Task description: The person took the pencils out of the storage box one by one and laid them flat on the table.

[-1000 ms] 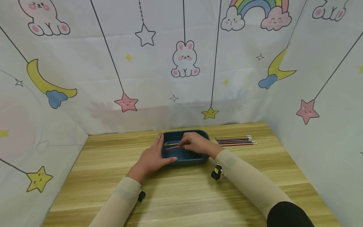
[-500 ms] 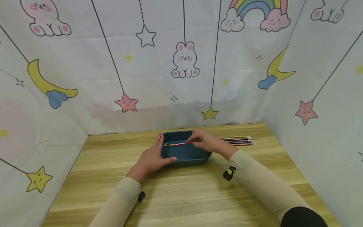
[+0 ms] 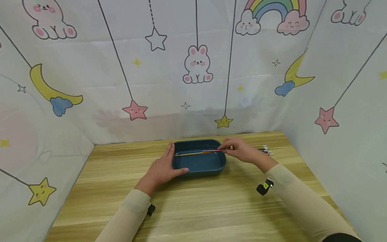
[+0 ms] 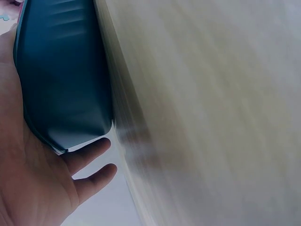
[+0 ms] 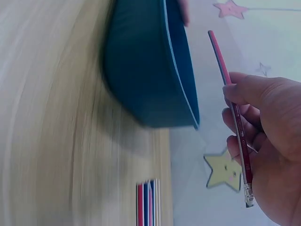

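My right hand (image 3: 240, 149) pinches a red-and-dark-striped pencil (image 5: 240, 127) between thumb and fingers at the box's right rim. The pencil's white eraser end points back past my palm, and its other end reaches left over the box. Below it, a yellow pencil (image 3: 188, 154) lies inside the dark blue rectangular box (image 3: 199, 173). My left hand (image 3: 160, 169) rests against the box's left end, its fingers straight along that side and its thumb along the front rim. The left wrist view shows two fingers (image 4: 96, 181) extended past the box's end.
To the right of the box, several eraser-tipped pencils (image 3: 266, 149) lie side by side, partly hidden behind my right hand. The wood-grain table (image 3: 193, 208) is bordered by white cloth walls (image 3: 166, 124) with printed stars and rabbits at the back and sides.
My right hand has moved right, from inside the box to its right rim, carrying the red pencil. The yellow pencil shows more fully. My left hand has stayed in place.
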`<state>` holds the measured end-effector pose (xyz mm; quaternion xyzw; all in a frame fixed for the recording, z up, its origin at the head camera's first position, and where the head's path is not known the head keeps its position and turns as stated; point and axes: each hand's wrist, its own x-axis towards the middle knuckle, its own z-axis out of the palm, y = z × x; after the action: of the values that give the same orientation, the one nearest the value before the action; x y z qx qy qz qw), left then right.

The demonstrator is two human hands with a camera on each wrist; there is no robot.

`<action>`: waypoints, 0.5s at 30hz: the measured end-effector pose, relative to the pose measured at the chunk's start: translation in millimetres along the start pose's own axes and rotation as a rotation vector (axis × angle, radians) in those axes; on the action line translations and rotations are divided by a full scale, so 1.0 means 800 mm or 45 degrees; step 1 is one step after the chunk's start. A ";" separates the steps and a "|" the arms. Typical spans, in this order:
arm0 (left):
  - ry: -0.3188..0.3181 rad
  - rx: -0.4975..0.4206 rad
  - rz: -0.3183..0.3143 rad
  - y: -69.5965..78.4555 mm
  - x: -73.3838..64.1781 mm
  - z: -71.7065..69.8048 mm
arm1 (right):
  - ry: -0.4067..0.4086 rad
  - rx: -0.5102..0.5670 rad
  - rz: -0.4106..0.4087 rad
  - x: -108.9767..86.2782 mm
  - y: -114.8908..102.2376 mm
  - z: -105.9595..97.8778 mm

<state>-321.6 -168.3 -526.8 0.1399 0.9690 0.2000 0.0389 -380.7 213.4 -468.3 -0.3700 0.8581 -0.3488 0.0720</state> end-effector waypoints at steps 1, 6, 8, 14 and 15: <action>0.000 0.000 0.001 0.000 0.000 0.000 | 0.004 0.018 0.010 -0.004 0.001 -0.003; -0.001 -0.002 -0.001 0.000 0.000 0.000 | 0.022 0.082 0.055 -0.023 0.009 -0.016; -0.001 -0.006 0.001 0.000 -0.001 0.000 | 0.032 0.091 0.065 -0.029 0.013 -0.020; 0.004 -0.016 0.010 0.000 -0.001 0.000 | 0.063 0.090 0.033 -0.043 0.024 -0.029; 0.002 -0.017 0.009 0.000 -0.001 0.000 | 0.067 0.085 0.018 -0.044 0.026 -0.031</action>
<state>-320.7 -168.7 -527.0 0.1429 0.9671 0.2068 0.0382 -377.1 261.6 -468.4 -0.3520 0.8502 -0.3862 0.0641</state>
